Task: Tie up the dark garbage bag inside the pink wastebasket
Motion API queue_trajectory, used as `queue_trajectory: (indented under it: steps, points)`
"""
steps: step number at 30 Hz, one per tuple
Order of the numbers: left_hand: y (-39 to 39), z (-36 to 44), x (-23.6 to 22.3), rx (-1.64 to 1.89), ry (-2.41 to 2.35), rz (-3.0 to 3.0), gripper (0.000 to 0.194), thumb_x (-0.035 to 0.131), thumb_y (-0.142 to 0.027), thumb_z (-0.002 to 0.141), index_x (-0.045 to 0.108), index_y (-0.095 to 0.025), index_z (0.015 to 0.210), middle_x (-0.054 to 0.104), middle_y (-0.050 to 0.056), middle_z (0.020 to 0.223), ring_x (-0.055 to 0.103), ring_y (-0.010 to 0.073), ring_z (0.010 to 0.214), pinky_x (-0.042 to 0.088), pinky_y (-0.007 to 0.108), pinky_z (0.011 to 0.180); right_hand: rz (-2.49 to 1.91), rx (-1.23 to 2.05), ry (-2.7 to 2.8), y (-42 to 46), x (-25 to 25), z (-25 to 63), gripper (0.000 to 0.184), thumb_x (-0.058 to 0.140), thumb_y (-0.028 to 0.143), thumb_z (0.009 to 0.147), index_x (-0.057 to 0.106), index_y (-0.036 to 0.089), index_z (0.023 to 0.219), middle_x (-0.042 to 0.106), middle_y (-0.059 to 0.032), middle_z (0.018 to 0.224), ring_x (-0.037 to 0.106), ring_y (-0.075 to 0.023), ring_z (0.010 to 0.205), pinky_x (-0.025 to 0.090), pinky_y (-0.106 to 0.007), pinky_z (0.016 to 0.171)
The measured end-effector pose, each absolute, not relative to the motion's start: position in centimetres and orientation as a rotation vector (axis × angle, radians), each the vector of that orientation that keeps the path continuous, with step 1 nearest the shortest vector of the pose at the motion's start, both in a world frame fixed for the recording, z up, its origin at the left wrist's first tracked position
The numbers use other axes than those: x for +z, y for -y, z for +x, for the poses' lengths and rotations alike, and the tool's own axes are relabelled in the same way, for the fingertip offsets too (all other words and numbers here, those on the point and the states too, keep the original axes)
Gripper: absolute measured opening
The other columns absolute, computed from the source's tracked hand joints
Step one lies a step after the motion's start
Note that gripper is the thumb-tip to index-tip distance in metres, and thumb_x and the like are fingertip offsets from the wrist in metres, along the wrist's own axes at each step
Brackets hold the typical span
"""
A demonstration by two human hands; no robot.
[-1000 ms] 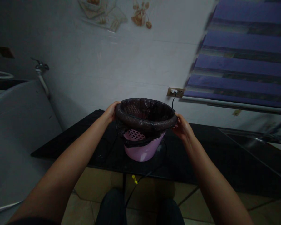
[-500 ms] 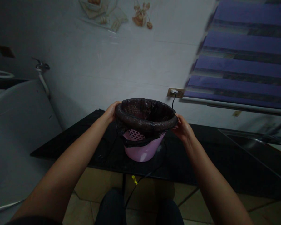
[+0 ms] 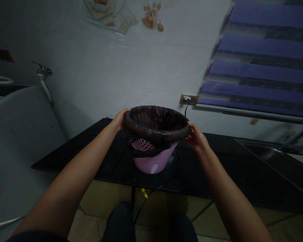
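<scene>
- Holding pink basket (image 3: 153, 163) upright on black counter (image 3: 204, 171), with black bag (image 3: 156, 134) lining it inside.
- Gripping the bag-covered rim at opposite sides with left hand (image 3: 120, 120) and right hand (image 3: 197, 137), both partly closed.
- Facing the pale wall (image 3: 141, 67).

Black countertop (image 3: 204, 171); pink perforated basket (image 3: 151, 164) upright on it; dark cord (image 3: 141, 209) over front edge.

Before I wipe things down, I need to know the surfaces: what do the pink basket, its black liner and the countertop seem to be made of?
Pink basket: likely molded plastic, smooth with a soft sheen and punched holes.
Liner: probably thin plastic film, crinkled and glossy.
Countertop: dark and smooth, perhaps polished stone; too dim to tell.
</scene>
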State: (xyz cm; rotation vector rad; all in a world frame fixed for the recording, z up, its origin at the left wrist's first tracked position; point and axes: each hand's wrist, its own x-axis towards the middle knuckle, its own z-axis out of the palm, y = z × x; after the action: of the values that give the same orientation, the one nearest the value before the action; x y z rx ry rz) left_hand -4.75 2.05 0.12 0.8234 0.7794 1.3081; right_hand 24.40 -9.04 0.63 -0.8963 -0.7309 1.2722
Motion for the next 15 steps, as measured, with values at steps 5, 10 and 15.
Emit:
queue_trajectory:
  steps: [5, 10, 15]
  points:
    - [-1.83, -4.64, 0.25, 1.301, -0.784, 0.836, 0.013, 0.051, -0.025, 0.071, 0.056, -0.016, 0.062, 0.057, 0.003, 0.056, 0.053, 0.0155, 0.05, 0.049, 0.026, 0.057, -0.9, 1.269, 0.753, 9.26, 0.7, 24.28, 0.038, 0.071, 0.031, 0.059, 0.037, 0.017, 0.066, 0.029, 0.007, 0.048, 0.021, -0.0033, 0.038, 0.02, -0.017, 0.036]
    - [-1.86, -4.59, 0.35, 1.296, -0.786, 0.823, 0.013, 0.051, -0.024, 0.071, 0.056, -0.016, 0.063, 0.057, 0.003, 0.056, 0.053, 0.0156, 0.05, 0.049, 0.027, 0.057, -0.912, 1.272, 0.758, 9.35, 0.74, 24.24, 0.039, 0.072, 0.033, 0.059, 0.038, 0.017, 0.066, 0.029, 0.007, 0.047, 0.021, -0.0034, 0.038, 0.02, -0.017, 0.036]
    - [-2.17, -4.67, 0.33, 1.284, -0.79, 0.822, 0.013, 0.051, -0.023, 0.071, 0.056, -0.015, 0.063, 0.057, 0.004, 0.056, 0.054, 0.0153, 0.049, 0.048, 0.025, 0.055, -0.897, 1.273, 0.773, 9.42, 0.64, 24.25, 0.04, 0.073, 0.032, 0.058, 0.037, 0.017, 0.065, 0.03, 0.007, 0.048, 0.022, -0.003, 0.038, 0.021, -0.017, 0.036]
